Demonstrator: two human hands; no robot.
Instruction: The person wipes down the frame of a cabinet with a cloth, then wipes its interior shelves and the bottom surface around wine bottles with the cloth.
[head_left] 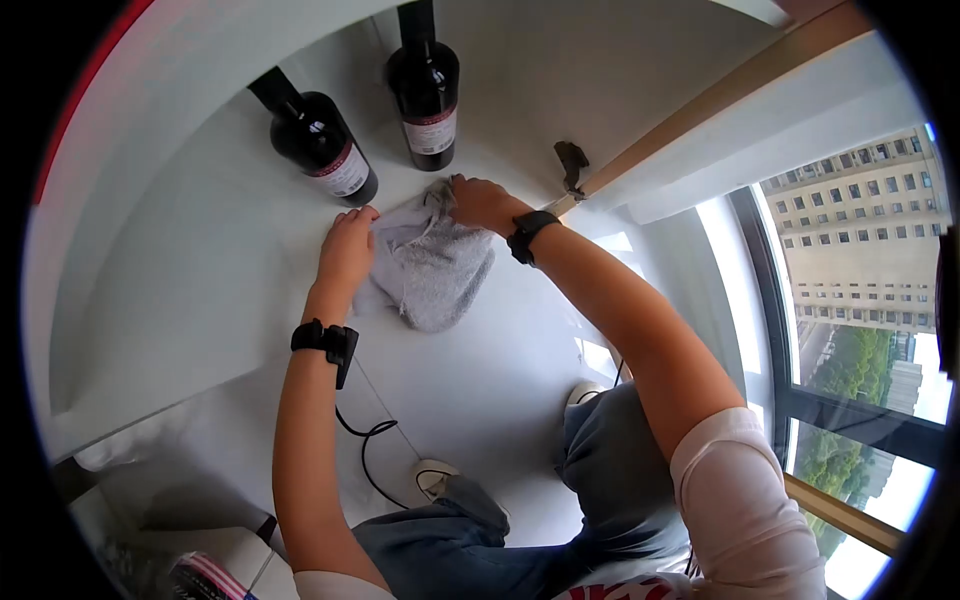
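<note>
A grey cloth [435,270] is stretched between my two hands at the front edge of a white shelf, its lower part hanging in loose folds. My right hand [482,204] is closed on its upper right corner, the fingers curled into the fabric. At the left edge of the cloth, my left hand [346,246] is closed with its thumb against the fabric; part of this grip is hidden. Just beyond my left fingertips stands a dark wine bottle [318,140] with a red and white label. A second dark wine bottle [424,95] stands to its right, behind the cloth.
A wooden-edged cabinet door [720,85] with a dark hinge [571,165] stands open on the right. Further right is a window [770,290]. A black cable [375,430] hangs below the shelf. Packaged items [205,575] lie at the lower left.
</note>
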